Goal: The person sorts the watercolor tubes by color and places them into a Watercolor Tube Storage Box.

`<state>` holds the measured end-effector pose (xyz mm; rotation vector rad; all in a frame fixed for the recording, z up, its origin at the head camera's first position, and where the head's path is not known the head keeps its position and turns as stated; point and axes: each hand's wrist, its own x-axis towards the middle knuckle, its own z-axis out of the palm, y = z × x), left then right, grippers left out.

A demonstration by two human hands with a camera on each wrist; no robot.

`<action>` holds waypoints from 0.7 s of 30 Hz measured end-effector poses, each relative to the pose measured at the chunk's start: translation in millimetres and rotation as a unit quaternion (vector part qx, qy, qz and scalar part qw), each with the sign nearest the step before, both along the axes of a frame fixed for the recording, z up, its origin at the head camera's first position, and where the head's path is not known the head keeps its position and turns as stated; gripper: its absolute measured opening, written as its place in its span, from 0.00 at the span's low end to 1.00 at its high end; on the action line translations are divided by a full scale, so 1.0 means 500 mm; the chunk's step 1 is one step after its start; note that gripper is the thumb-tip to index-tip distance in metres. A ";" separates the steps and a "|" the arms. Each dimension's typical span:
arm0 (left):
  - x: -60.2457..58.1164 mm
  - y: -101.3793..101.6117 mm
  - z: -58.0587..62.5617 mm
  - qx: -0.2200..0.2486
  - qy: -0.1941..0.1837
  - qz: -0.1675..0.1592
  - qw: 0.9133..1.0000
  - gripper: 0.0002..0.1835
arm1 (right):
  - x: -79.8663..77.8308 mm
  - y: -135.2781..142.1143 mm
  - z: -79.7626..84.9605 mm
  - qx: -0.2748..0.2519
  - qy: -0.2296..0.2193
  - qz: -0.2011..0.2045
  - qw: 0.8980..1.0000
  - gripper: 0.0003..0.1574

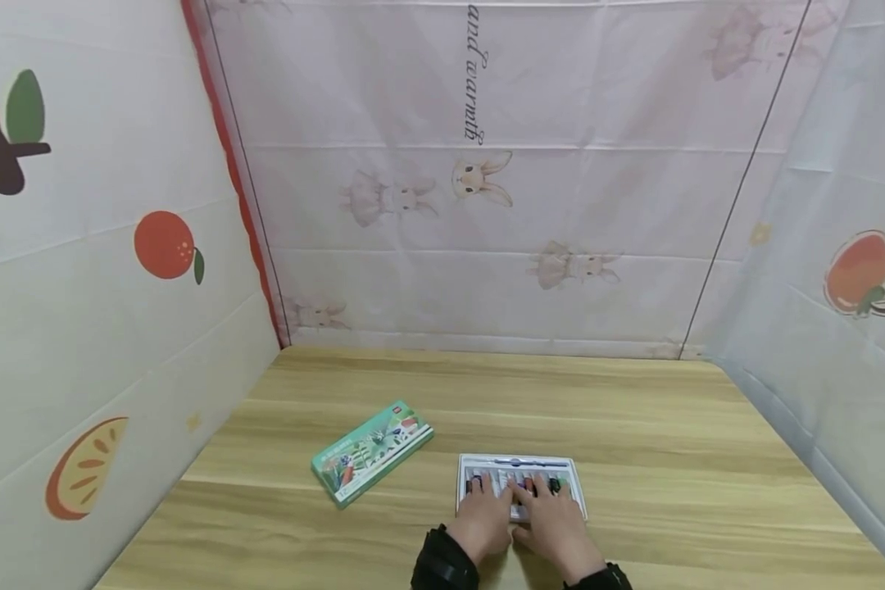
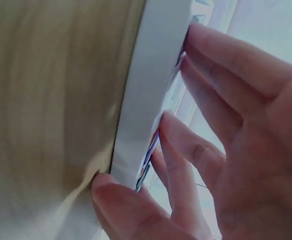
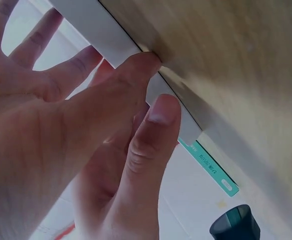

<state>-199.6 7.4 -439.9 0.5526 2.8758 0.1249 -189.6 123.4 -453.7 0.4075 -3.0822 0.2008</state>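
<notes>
A shallow white tray [image 1: 575,475] of small tubes [image 1: 555,485] with dark and coloured parts lies on the table in the head view. A thin brush-like stick [image 1: 519,464] runs along its far side. My left hand [image 1: 484,516] reaches over the left half, fingertips on the tubes; in the left wrist view its thumb [image 2: 121,200] is low at the tray's front wall [image 2: 146,75]. Beside it, my right hand [image 1: 556,526] spreads its fingers over the right half, its thumb [image 3: 143,62] against the front wall. The hands cover many of the tubes.
A green printed box [image 1: 372,451] lies at an angle on the wooden table [image 1: 634,410], left of the tray. Printed cloth walls [image 1: 413,270] enclose the table at the back and both sides.
</notes>
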 end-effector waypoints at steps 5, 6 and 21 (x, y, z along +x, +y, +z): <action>-0.004 0.012 -0.002 -0.030 0.039 0.004 0.999 0.32 | -0.002 0.001 -0.002 0.008 0.016 0.011 1.000 0.35; -0.005 0.015 -0.003 -0.035 0.045 0.006 0.998 0.33 | -0.002 0.002 -0.003 0.010 0.016 0.012 1.000 0.35; -0.030 -0.068 0.013 0.078 -0.106 -0.101 0.986 0.32 | 0.003 0.020 -0.019 0.020 0.000 0.026 0.999 0.37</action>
